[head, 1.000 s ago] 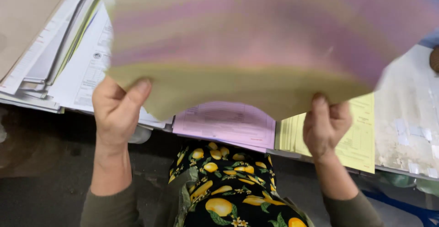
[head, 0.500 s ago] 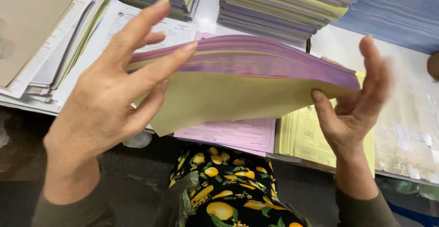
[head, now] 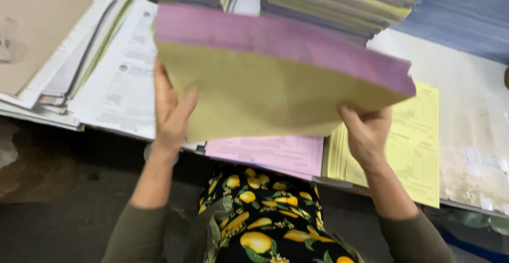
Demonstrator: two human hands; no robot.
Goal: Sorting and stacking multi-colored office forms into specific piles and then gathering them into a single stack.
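Both hands grip one sheaf of pink and yellow sheets, left hand at its left edge, right hand pinching the lower right, raised above the counter. Squaring the sheaf seems in hand; setting it down needs level edges.

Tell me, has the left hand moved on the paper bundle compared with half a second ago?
Yes. The left hand was spread over the top of the paper bundle; now it grips the bundle's left edge, lying lower against the white forms on the table.
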